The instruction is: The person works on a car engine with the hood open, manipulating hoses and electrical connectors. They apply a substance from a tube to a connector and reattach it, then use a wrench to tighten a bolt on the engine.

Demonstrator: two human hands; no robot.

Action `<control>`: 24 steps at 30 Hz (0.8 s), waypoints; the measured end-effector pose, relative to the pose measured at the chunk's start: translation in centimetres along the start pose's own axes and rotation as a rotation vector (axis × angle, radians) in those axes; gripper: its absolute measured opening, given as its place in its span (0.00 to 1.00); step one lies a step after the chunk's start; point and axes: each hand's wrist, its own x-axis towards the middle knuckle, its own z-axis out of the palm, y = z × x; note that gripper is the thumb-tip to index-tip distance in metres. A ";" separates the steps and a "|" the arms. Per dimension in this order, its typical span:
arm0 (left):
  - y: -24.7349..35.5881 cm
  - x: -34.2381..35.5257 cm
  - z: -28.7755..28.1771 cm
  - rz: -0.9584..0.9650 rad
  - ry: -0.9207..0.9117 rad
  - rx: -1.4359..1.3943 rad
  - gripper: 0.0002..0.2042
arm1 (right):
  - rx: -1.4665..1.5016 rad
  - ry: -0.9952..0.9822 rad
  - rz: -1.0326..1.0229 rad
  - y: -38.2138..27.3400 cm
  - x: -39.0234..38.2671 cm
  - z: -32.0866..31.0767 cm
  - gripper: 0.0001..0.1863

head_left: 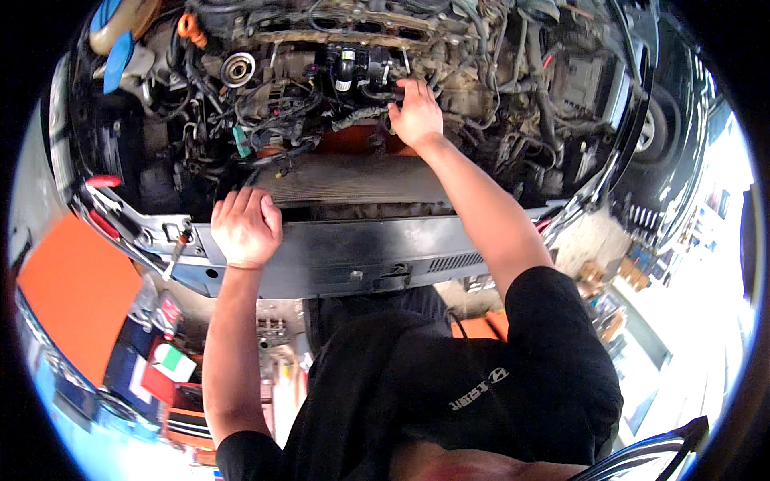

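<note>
My right hand (417, 120) reaches into the engine bay beside a black assembly (375, 64) with a white-labelled cylinder (346, 68). Its thumb and forefinger are apart, and I see nothing between them; the other fingers bend down out of sight. A wiring harness (357, 117) in a wrapped sleeve runs just left of the thumb. On the left, my left hand (247, 224) rests at the top edge of the car's grey front panel (345, 248). Its fingers curl over that edge, and their tips are partly hidden.
A finned radiator (353, 180) lies behind the panel. Round metal housing (238, 70) and orange cap (191, 30) stand in the bay's left part. A ratchet-like tool (176, 252) lies at the panel's left end. An orange board (80, 293) is lower left; another dark car (674, 152) stands right.
</note>
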 end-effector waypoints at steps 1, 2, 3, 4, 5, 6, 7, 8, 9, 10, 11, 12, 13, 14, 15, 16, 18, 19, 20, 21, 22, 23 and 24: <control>0.6 0.2 0.0 -0.069 -0.078 0.007 0.08 | -0.023 -0.012 0.012 0.0 -0.1 0.1 0.27; 1.7 0.6 0.2 -0.146 -0.145 0.016 0.08 | -0.050 -0.024 0.012 0.3 0.3 0.2 0.28; 2.9 1.5 0.2 -0.224 -0.196 -0.191 0.09 | -0.034 -0.039 0.031 0.7 0.9 0.3 0.29; 4.6 2.7 0.2 -0.233 -0.257 -0.310 0.09 | -0.019 -0.067 0.056 1.2 0.9 0.6 0.29; 5.9 3.7 0.8 -0.195 -0.316 -0.404 0.11 | 0.000 -0.097 0.072 1.5 1.0 0.8 0.30; 7.3 4.9 1.9 -0.259 -0.425 -0.486 0.13 | 0.033 -0.139 0.116 1.7 1.3 0.9 0.31; 8.7 6.4 3.1 -0.406 -0.550 -0.617 0.15 | 0.065 -0.182 0.157 1.8 1.5 0.7 0.33; 9.5 8.0 4.9 -0.508 -0.638 -0.696 0.18 | 0.099 -0.230 0.198 2.0 1.6 0.7 0.34; 9.6 8.8 8.0 -0.571 -0.710 -0.764 0.20 | 0.098 -0.245 0.169 2.4 1.7 0.9 0.36; 9.8 9.9 11.4 -0.825 -0.813 -1.014 0.22 | 0.129 -0.246 0.155 2.6 1.8 1.0 0.36; 10.2 11.9 13.2 -1.032 -0.899 -1.187 0.24 | 0.159 -0.245 0.148 2.8 1.7 1.0 0.37; 10.7 12.4 15.3 -1.265 -0.797 -1.333 0.26 | 0.188 -0.243 0.140 3.0 1.7 1.1 0.37; 10.7 12.9 17.8 -1.410 -0.733 -1.377 0.25 | 0.197 -0.216 0.116 3.3 1.7 1.3 0.39; 10.8 13.4 19.4 -1.557 -0.664 -1.408 0.24 | 0.211 -0.191 0.096 3.7 1.5 1.6 0.40; 10.8 13.3 20.6 -1.611 -0.585 -1.437 0.22 | 0.224 -0.165 0.074 4.0 1.3 1.9 0.41; 10.8 13.3 21.5 -1.664 -0.498 -1.464 0.21 | 0.247 -0.169 0.083 3.8 1.4 2.0 0.43; 10.6 13.4 22.9 -1.716 -0.359 -1.509 0.19 | 0.288 -0.171 0.106 2.7 1.7 1.7 0.45; 10.1 13.4 23.3 -1.715 -0.307 -1.522 0.18 | 0.263 -0.123 0.091 2.5 2.1 2.1 0.48; 9.7 13.3 23.6 -1.714 -0.253 -1.535 0.17 | 0.263 -0.132 0.107 2.5 1.9 2.2 0.48; 9.4 12.8 23.8 -1.718 -0.204 -1.565 0.14 | 0.263 -0.141 0.122 2.6 1.6 2.2 0.48; 9.4 13.0 23.3 -1.719 -0.189 -1.565 0.13 | 0.262 -0.147 0.134 2.4 1.7 2.2 0.48; 9.5 13.2 22.7 -1.721 -0.173 -1.565 0.13 | 0.254 -0.166 0.152 2.4 1.7 2.1 0.50; 9.6 13.5 22.1 -1.723 -0.157 -1.566 0.12 | 0.244 -0.162 0.164 2.4 1.9 2.0 0.50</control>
